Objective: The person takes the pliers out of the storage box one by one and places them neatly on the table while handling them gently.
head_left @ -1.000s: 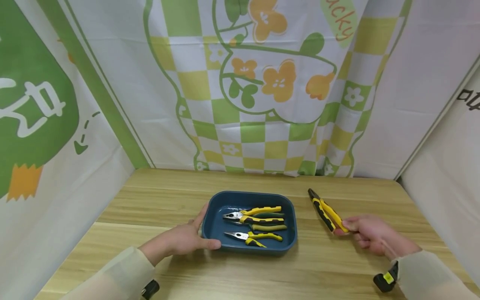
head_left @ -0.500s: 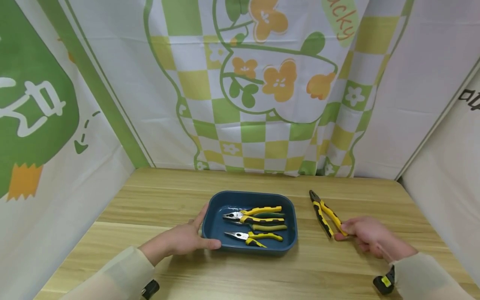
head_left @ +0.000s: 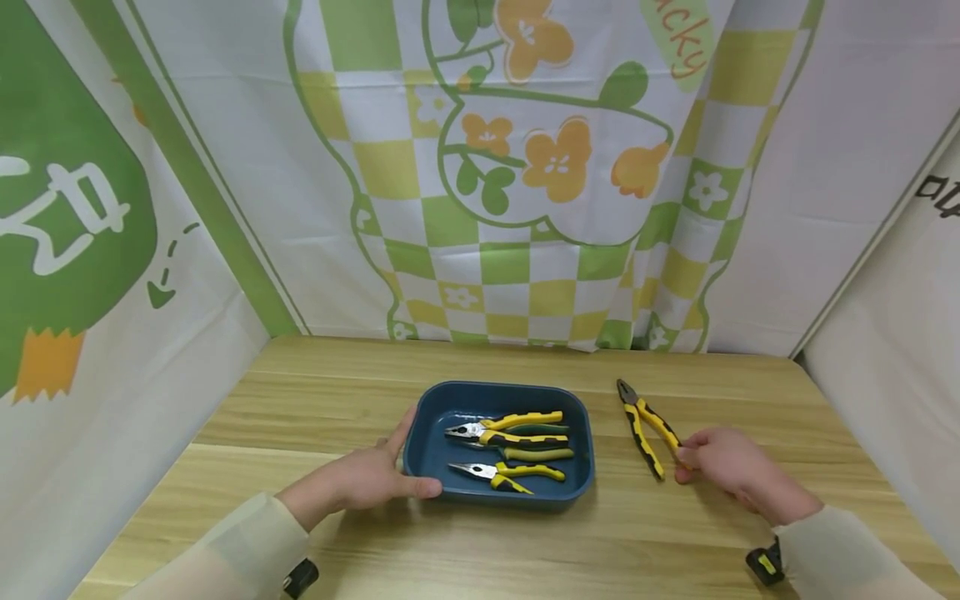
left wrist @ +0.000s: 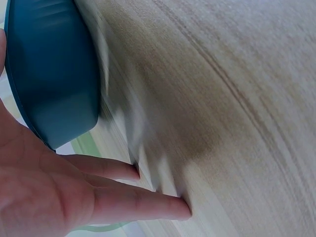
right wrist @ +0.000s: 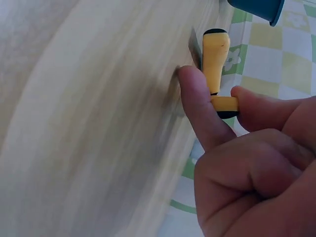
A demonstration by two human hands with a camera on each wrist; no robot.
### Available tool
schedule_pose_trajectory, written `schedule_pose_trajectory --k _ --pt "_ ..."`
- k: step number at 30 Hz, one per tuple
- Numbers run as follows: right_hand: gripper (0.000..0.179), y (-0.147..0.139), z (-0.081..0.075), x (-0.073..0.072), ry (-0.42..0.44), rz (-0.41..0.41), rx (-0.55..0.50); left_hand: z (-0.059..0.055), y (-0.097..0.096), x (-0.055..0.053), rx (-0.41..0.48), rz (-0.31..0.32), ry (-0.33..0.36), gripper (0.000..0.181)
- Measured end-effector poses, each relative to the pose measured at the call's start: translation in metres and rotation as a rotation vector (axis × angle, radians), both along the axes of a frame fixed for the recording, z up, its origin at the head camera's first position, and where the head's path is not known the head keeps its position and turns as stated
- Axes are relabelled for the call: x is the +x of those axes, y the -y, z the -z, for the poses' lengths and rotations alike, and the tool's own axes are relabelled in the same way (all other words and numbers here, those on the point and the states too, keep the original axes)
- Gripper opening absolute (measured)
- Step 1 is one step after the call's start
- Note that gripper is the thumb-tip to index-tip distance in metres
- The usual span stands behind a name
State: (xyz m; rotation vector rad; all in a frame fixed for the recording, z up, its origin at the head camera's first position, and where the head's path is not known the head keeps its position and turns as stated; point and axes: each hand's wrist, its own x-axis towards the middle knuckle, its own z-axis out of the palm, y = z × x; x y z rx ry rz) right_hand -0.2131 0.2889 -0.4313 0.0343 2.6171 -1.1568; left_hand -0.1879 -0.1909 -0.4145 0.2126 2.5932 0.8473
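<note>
Near the right side of the wooden table lie yellow-and-black combination pliers [head_left: 637, 427], their handles spread apart and dark jaws pointing away. My right hand [head_left: 731, 462] pinches the end of one handle between thumb and index finger; the right wrist view shows both handle ends [right wrist: 216, 57] close over the table. To the left stands a dark blue box [head_left: 495, 500]. My left hand [head_left: 363, 479] is against its left end, thumb on the near corner. In the left wrist view, that hand's straight fingers [left wrist: 143, 205] reach down to the table beside the box wall [left wrist: 57, 74].
Inside the box lie yellow-and-black combination pliers [head_left: 521, 439], a tool with olive-green handles [head_left: 538, 455] partly under them, and long-nose pliers [head_left: 483, 472] nearer me. A green-and-white patterned curtain [head_left: 502, 292] hangs behind the table [head_left: 322, 392], with white cloth walls at both sides.
The handles of the pliers in my right hand have spread wider, the left one swinging left and toward me. My right hand has shifted slightly left. My left hand and the box stay put.
</note>
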Motion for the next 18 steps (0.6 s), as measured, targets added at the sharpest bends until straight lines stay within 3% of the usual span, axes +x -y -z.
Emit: schedule_pose_trajectory --k 6,12,18 --pt "0.024 0.0030 -0.0033 -0.0007 -0.030 -0.018 0.105 0.0014 0.0017 0.0013 0.012 -0.006 0.005 0.128" --pt "0.020 0.0001 -0.0036 0.0014 -0.020 -0.034 0.134 0.0021 0.0020 0.0000 0.013 -0.006 0.011 0.128" --pt "0.026 -0.0032 -0.0014 0.0019 -0.070 -0.063 0.221 0.0026 0.0025 0.0000 0.009 -0.009 0.016 0.128"
